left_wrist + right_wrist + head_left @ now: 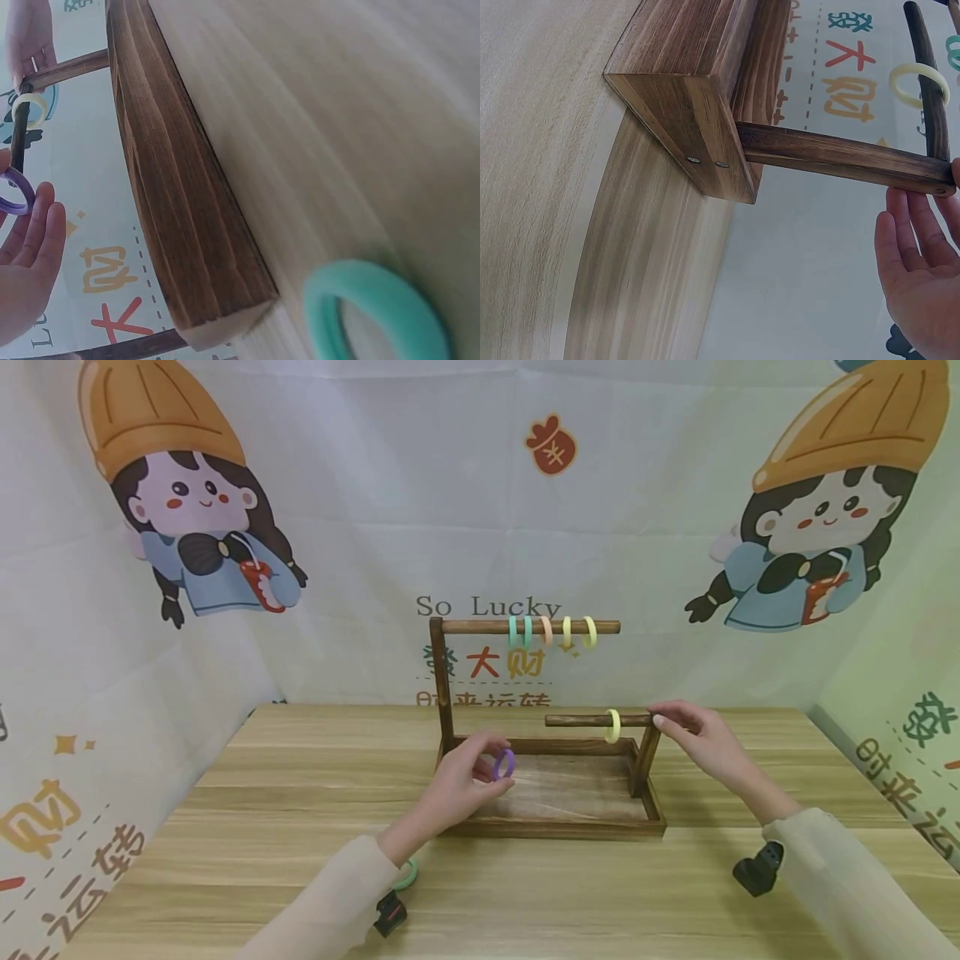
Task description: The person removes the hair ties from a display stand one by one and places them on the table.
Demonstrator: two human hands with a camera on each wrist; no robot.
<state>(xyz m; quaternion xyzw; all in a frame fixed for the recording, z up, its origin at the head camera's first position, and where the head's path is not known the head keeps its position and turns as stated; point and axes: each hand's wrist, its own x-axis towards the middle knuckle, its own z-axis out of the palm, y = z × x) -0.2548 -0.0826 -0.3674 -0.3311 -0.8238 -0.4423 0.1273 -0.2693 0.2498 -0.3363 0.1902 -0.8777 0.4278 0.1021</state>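
My left hand [463, 781] pinches a purple ring [512, 763] between thumb and fingers, above the tray of a dark wooden rack [555, 829]. The ring is upright, apart from both bars. On the other side, my right hand [708, 745] grips the top of the rack's short post [840, 156], where the lower bar [573, 721] joins it. One pale yellow ring [617, 727] hangs on that lower bar. Along the upper bar [480, 627] hang two teal rings [513, 632], an orange ring [547, 632] and two yellow rings [591, 632].
A green ring [375, 279] lies on the wooden table [285, 793] in front of the rack, partly hidden by my left sleeve [337, 893] in the head view. A printed cloth [375, 527] hangs behind and beside the table.
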